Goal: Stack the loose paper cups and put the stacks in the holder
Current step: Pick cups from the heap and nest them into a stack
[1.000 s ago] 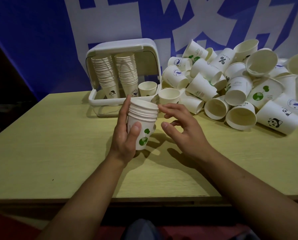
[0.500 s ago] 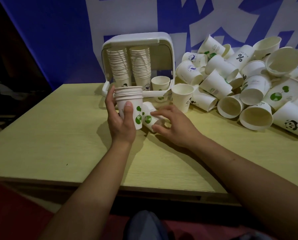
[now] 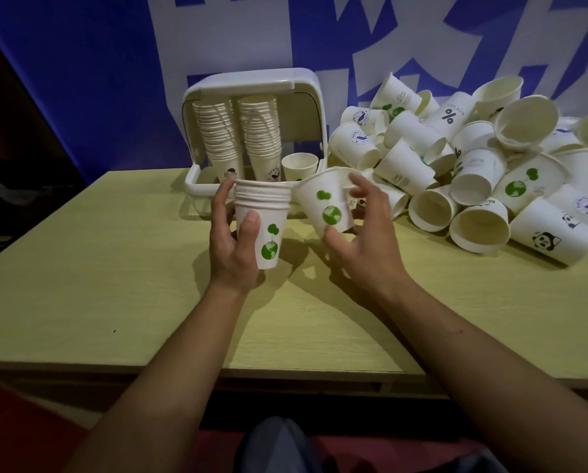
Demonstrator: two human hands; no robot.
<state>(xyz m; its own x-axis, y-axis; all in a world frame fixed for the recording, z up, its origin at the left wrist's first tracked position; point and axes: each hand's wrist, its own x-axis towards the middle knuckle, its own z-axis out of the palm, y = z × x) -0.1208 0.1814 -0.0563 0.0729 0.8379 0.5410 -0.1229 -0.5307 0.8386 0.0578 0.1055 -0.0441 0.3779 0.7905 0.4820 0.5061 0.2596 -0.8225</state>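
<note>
**One cup lifted up**

A loose cup (image 3: 326, 203) has been picked up off the surface (image 3: 115, 268) by the right hand (image 3: 360, 233). It is held tilted beside the small stack (image 3: 261, 220), which is gripped by the left hand (image 3: 231, 247) near the holder (image 3: 251, 87).

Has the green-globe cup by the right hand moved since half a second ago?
Yes. The single cup lay on the table under the right hand; now that hand holds it lifted off the table, tilted, beside the stack in the left hand.
</note>
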